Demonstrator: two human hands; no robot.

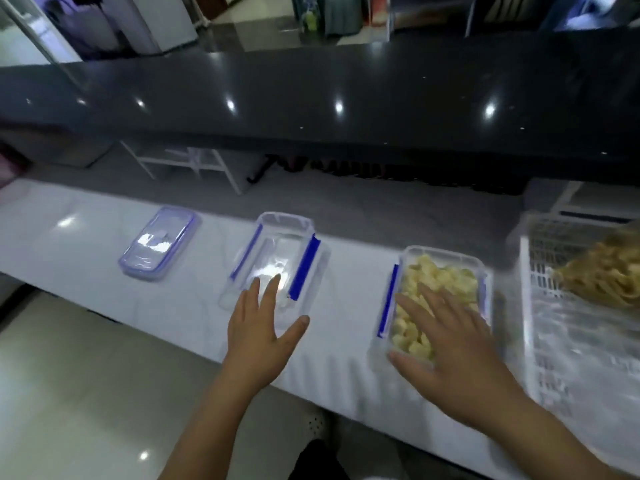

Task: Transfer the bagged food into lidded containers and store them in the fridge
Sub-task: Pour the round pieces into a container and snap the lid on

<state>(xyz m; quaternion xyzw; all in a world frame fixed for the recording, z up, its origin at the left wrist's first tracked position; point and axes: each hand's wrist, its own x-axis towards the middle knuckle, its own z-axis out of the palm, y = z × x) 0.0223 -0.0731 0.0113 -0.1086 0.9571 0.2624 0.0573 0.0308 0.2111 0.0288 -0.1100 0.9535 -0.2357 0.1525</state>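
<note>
A clear container with blue clips holds pale yellow food pieces on the white table. My right hand lies flat over its near end, fingers spread and straight. An empty clear container with blue clips stands in the middle; my left hand reaches over its near edge with straight, spread fingers and holds nothing. A closed, lidded container sits further left. A bag of tan noodle-like food lies in a white basket at the right.
A dark glossy counter runs behind the table. White frames stand on the grey floor between them. Pale tiled floor lies on my side of the table, at the lower left.
</note>
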